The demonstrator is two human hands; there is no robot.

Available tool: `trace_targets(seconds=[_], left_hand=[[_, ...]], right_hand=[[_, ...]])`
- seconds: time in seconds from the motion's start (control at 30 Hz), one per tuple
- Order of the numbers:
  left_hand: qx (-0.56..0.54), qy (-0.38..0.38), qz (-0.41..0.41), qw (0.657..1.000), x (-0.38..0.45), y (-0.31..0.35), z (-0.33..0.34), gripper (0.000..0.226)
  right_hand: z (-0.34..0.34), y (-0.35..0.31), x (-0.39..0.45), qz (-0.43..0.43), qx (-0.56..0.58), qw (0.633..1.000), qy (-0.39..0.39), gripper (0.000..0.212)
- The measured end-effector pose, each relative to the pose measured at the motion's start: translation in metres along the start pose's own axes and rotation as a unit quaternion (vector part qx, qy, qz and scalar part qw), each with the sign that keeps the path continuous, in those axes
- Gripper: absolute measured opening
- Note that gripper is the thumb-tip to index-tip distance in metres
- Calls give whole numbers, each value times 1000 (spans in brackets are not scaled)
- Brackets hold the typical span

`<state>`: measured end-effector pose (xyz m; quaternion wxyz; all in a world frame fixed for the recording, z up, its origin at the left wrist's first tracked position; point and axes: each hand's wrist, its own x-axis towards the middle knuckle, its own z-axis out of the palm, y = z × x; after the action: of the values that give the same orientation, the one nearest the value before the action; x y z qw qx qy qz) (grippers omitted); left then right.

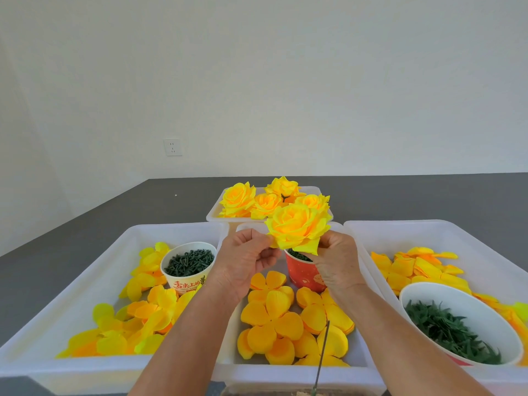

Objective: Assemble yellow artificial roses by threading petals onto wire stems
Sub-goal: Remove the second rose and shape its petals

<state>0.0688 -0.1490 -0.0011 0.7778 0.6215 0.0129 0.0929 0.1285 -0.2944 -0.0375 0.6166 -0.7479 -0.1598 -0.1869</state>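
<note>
White wall (257, 67) fills the top half, a socket (172, 147) low on it, and a dark grey table (71, 232) runs beneath. Three white trays sit side by side: left tray (94, 375) with loose yellow petals and a paper cup of dark green pieces (189, 264), middle tray (285, 372) with orange-yellow petal layers (271, 321), right tray (371, 227) cut off at the frame edge. Behind, a smaller tray (213, 215) holds finished roses. Both hands are up: left hand (245, 261) and right hand (337, 264) pinch the yellow rose (297, 230) by its lower petals. A red cup (304, 274) is half hidden behind them. A thin wire stem (323, 355) stands near the bottom edge, its base unclear.
</note>
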Motion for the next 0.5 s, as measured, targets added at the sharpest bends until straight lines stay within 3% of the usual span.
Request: trace_targets(seconds=[0.33, 0.5], left_hand=[[28, 40, 36, 998, -2, 0, 0, 21], [29, 51, 64, 996, -3, 1, 1, 26]], right_hand=[[0, 1, 1, -10, -10, 1000, 20, 8], [0, -1, 1, -20, -10, 999, 49, 22]])
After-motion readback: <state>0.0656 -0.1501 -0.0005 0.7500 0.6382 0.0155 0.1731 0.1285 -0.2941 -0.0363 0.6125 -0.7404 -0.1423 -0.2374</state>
